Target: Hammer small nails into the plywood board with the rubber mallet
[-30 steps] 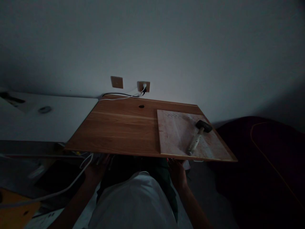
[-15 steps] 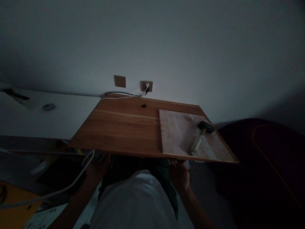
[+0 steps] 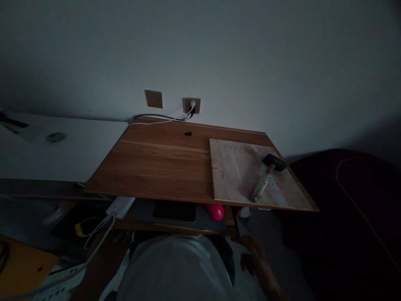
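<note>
A wooden pull-out tray stands out from under the desk, close to my body. On it lie a grey mat, a dark flat device like a tablet, and a bright pink rounded object, perhaps a mouse. My left hand is by the tray's front left corner, its fingers lost in shadow. Near the front right corner is my right hand, fingers apart and partly bent, with nothing seen in it. Whether a fingertip touches the tray is unclear.
A rubber mallet rests on a pale board on the wooden desk. A white power strip or adapter with a cable is at the tray's left. A white table adjoins on the left; a dark rounded mass stands right.
The tray has come out from under the desk toward me, baring the mat, the flat device and the pink object. Both hands have moved back toward my body, and the right fingers have loosened.
</note>
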### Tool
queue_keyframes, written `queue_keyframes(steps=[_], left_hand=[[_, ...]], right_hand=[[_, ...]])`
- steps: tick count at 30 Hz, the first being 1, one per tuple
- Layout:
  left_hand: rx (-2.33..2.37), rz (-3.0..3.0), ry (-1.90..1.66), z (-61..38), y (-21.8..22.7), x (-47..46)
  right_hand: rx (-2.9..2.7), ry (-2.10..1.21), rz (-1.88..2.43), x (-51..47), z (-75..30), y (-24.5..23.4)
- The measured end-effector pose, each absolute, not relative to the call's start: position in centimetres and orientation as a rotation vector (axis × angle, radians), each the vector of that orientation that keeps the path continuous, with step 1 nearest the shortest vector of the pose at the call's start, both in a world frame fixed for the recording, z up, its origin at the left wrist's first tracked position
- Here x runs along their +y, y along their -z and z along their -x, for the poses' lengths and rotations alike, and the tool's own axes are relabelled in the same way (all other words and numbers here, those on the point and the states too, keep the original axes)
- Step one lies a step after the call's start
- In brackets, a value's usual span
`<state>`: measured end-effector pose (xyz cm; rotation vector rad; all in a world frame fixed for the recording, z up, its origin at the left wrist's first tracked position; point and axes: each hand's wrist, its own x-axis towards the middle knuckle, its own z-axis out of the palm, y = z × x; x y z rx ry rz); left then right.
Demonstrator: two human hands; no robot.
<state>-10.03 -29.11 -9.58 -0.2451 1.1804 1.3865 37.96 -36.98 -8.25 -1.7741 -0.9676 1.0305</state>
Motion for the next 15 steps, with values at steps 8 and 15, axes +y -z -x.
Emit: queue_keyframes(steps=[8, 15], left_hand=[[1.273, 0.218, -1.370, 9.3, 9.6, -29.7], [1.338, 0.193, -1.397, 8.9, 9.1, -29.7]], right_hand=[[-2.046, -0.437, 1.370, -33.2, -31.1, 2.3], [-2.448, -0.648, 1.430, -26.9, -20.9, 3.3]])
